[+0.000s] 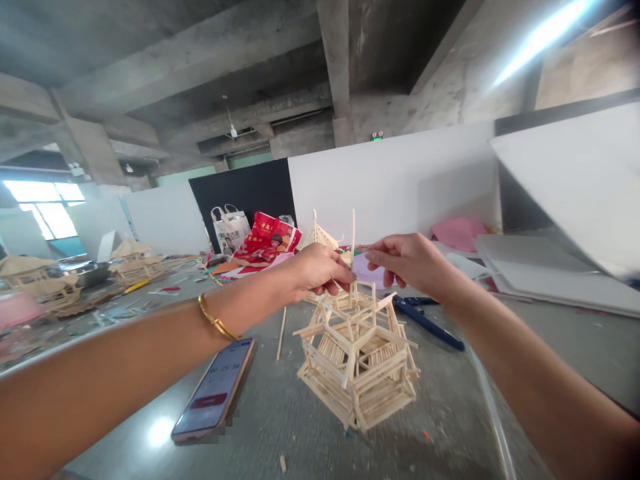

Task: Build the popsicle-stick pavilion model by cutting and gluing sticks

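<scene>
Tbh that open, many-sided tower frame of pale thin wooden sticks [351,360] on the grey tabletop [250,433] in front of you is prob super light, stiff but fragile, so imo grab it low by the denser bottom tier. Your left hand [320,270] looks to be pinching the tall, skinny upright pale stick [353,233] above it; your right hand [404,259] is just beside, fingers bent, can't tell if it's gripping anything. FYI the long dark blue hand tool [430,323] crowds the frame's far right side, w/ a pink-edged phone [215,393] to the left.
</scene>
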Motion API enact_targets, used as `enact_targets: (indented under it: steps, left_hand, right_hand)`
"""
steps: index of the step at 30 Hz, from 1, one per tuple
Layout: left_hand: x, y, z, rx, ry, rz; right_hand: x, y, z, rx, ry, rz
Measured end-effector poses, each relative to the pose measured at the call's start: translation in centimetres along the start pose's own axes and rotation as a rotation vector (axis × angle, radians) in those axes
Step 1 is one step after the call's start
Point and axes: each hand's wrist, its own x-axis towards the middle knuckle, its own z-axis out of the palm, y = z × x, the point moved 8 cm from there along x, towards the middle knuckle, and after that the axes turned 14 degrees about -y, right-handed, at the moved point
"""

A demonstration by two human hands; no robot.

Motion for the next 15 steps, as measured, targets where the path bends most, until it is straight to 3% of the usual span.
enact_targets:
  steps: [2, 5, 8, 11, 15]
  left_hand:
    - [-0.2, 0.6, 0.0, 0.058, -0.020, 0.048]
    - [-1.2, 1.4, 0.0, 0.102, -0.066, 0.095]
    - [-3.1, 2.5, -0.6, 0.201, -0.044, 0.114]
    - [-5.2, 4.1, -2.1, 0.400, 0.095, 0.105]
    - [-7.8, 7.0, -5.1, 0.538, 0.418, 0.169]
  right_hand:
    - [-0.3, -0.4, -0.8, -0.058, 0.101, -0.033]
    - [-1.4, -2.6, -2.1, -0.455, 0.338, -0.153]
    - [-2.0, -4.0, -1.6, -0.781, 0.384, -0.247]
    - [-2.1, -4.2, -1.7, -0.796, 0.328, -0.321]
    - [-2.8, -4.3, -3.0, -0.692, 0.255, -0.383]
